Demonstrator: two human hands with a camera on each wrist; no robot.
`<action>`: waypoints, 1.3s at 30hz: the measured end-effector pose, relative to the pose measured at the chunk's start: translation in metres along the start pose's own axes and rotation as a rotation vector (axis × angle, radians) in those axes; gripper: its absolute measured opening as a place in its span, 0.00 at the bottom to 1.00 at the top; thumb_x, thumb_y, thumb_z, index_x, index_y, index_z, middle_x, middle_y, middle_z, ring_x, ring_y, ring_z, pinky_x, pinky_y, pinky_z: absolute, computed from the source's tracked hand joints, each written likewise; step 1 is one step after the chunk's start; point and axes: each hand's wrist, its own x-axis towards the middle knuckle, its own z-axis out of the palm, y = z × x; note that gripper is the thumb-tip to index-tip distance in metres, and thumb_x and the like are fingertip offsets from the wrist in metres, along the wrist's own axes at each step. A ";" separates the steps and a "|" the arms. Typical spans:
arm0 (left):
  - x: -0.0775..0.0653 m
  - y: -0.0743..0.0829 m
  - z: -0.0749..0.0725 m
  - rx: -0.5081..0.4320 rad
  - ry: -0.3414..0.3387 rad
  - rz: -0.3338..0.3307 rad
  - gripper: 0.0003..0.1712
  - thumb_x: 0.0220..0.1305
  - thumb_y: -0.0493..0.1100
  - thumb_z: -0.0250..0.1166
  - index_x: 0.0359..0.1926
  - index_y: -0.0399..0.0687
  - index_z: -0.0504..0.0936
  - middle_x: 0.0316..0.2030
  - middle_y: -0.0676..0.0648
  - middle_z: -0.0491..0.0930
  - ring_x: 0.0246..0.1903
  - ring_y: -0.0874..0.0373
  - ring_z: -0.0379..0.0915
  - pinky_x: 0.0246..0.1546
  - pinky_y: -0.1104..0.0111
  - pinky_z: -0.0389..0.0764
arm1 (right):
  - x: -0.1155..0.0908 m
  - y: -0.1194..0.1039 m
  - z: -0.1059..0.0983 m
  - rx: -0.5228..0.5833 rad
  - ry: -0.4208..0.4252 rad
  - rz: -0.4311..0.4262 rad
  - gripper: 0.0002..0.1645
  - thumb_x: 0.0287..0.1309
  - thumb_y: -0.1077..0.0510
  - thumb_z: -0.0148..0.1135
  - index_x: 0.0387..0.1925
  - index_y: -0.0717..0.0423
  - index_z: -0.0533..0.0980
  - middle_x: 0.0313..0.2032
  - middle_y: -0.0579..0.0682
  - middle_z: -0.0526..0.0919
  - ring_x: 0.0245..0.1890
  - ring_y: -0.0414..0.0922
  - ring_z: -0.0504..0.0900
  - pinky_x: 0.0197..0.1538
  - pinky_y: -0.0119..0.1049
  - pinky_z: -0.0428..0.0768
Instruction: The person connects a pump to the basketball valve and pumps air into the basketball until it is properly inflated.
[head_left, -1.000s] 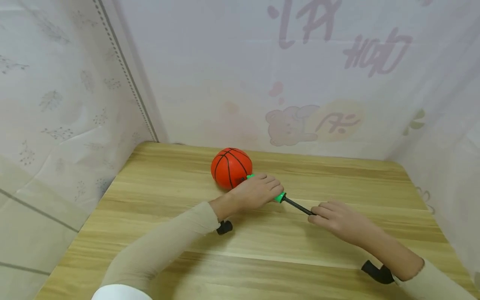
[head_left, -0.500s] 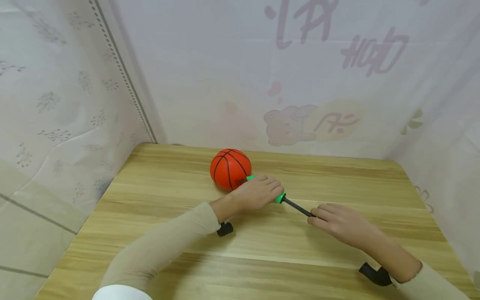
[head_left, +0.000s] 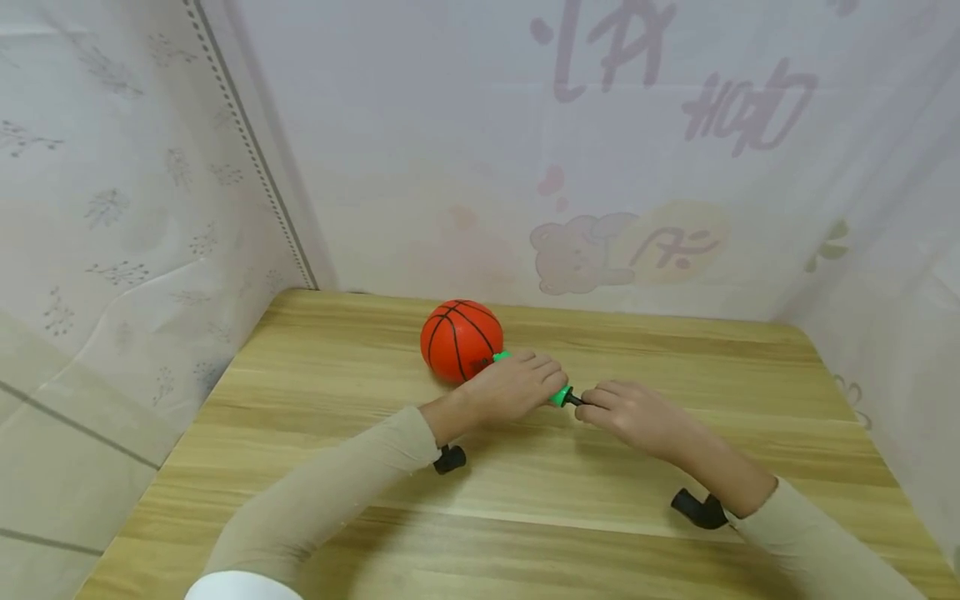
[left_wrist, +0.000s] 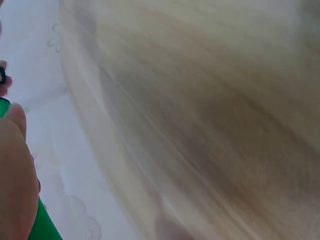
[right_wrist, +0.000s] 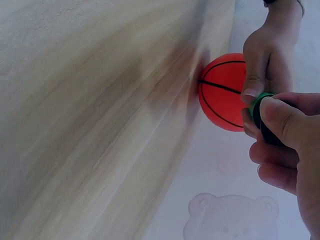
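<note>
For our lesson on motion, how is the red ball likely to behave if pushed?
The red ball would probably roll, being round on a flat table, though the green pump-like tool at its side may hinder it. That tool hints the ball is hollow, so perhaps light.

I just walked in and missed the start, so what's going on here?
A person's left hand grips the body of a green pump, while the right hand holds its black handle. Only a short stretch of black rod shows between the hands. The red basketball sits on the wooden table at the pump's other end; I can't tell whether they're joined.
</note>
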 end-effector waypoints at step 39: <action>0.003 0.000 -0.003 -0.079 -0.045 -0.032 0.12 0.79 0.52 0.52 0.50 0.49 0.72 0.45 0.55 0.74 0.47 0.62 0.70 0.50 0.73 0.71 | -0.001 0.006 0.008 -0.012 0.015 -0.016 0.32 0.82 0.60 0.26 0.37 0.58 0.80 0.35 0.49 0.83 0.28 0.40 0.76 0.30 0.27 0.75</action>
